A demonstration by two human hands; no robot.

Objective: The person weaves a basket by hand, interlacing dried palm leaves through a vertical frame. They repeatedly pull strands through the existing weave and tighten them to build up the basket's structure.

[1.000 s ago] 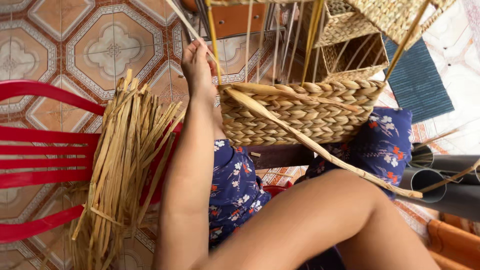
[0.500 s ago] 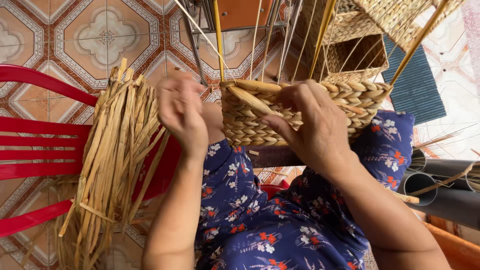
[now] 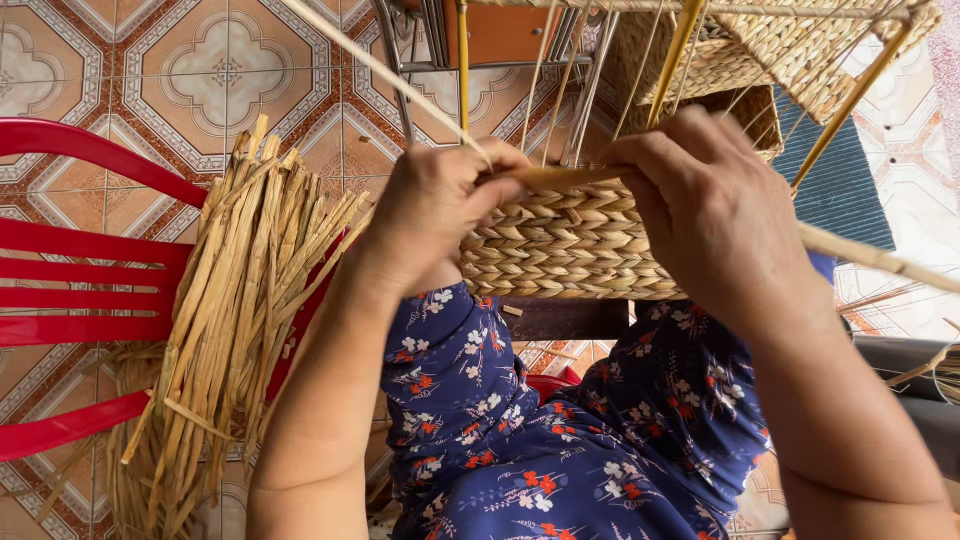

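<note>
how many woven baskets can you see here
3. One half-woven basket sits on the lap, with the left hand and right hand at its rim. Two finished baskets lie at the upper right. More may be hidden past the frame.

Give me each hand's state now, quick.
Left hand: closed, pinching a flat straw strand at the woven basket rim.
Right hand: curled over the rim; grip hidden.

A half-woven tan straw basket rests on the lap, just right of a dried-straw bundle.
</note>
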